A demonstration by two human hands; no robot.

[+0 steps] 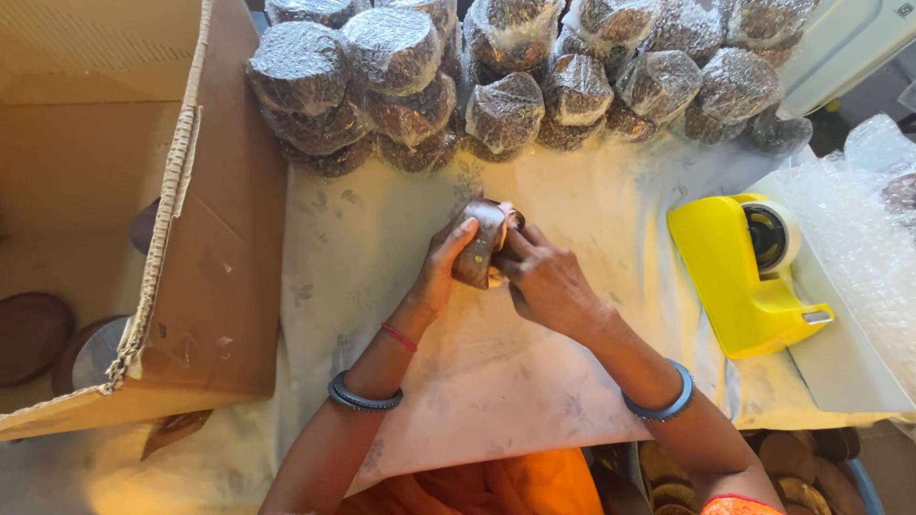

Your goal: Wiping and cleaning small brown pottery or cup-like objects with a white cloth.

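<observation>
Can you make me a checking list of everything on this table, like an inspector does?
Surface: white cloth with a pale paper sheet on it.
Job's things: small brown round wooden piece, held on edge.
Clutter: heap of bubble-wrapped bundles; yellow tape dispenser; bubble wrap.
Grippers: left hand and right hand both grip the piece.
Cables: nothing seen.
Surroundings: open cardboard box at left, dark discs inside.
</observation>
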